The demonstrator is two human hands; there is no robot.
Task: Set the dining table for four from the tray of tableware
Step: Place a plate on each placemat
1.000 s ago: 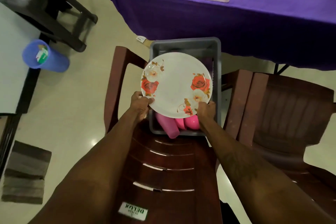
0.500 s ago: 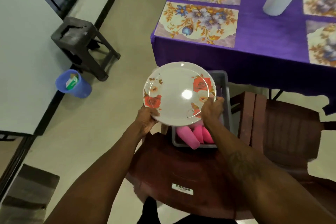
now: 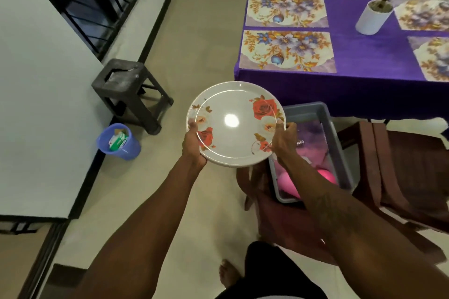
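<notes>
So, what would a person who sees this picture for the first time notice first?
First the round white plate with red rose prints, gripped at its edges by the left hand and the right hand, mid-view. Up right stands the purple-clothed dining table with flowered rectangular placemats. Under the right forearm, a grey plastic tray holds pink plastic cups.

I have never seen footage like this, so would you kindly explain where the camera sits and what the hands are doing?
No machine: a person wears a wide-angle camera on the head, looking down at their arms. The left hand and right hand each have a grip on the rim of a white plate with red roses, held above the floor. Beside it, a grey tray on a brown chair holds pink cups. Ahead, the purple-clothed table carries floral placemats and a white plant pot.
</notes>
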